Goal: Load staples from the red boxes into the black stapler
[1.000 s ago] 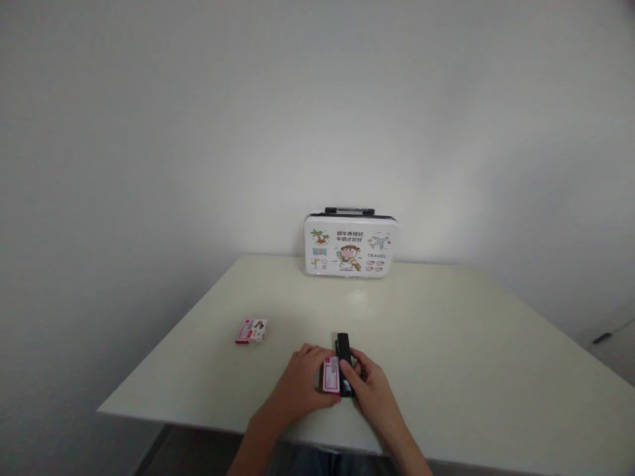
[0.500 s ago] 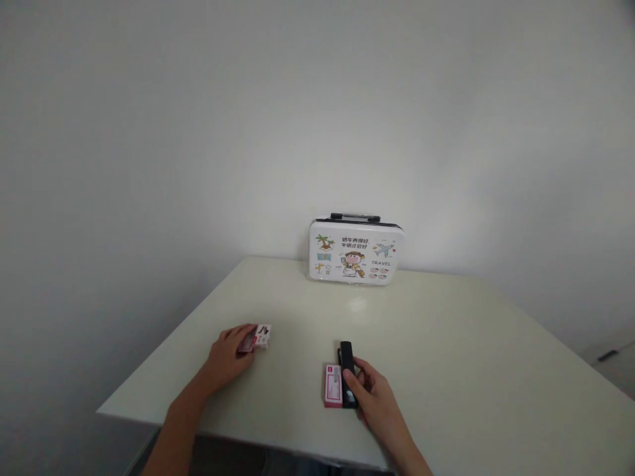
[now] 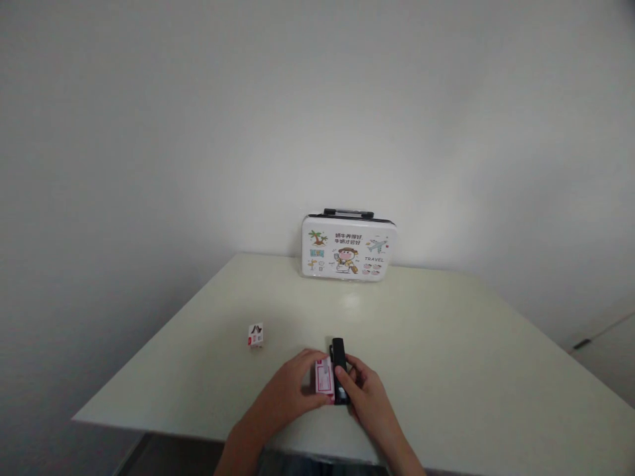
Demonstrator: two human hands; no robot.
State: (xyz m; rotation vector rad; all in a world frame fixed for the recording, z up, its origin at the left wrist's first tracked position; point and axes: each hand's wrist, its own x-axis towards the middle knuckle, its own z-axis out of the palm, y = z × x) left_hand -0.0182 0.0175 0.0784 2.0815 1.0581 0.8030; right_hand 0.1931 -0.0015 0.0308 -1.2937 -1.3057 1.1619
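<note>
A black stapler lies lengthwise on the table, and my right hand grips it from the right side with the thumb on top. Against its left side is a pink-and-white box with a pink frame printed on its top. My left hand spans this box, fingers at its far end and thumb at its near end. Whether another box lies beneath it I cannot tell. Farther left on the table stands a small white-and-red box with dark pictures on its top, apart from both hands.
A white case with cartoon prints and a black handle stands upright at the back of the pale table, near the wall. The table's front edge runs close below my forearms.
My left hand has moved right from the small box to the pink-and-white box by the stapler. The pinkish thing under it before no longer lies there. My right hand stays on the stapler.
</note>
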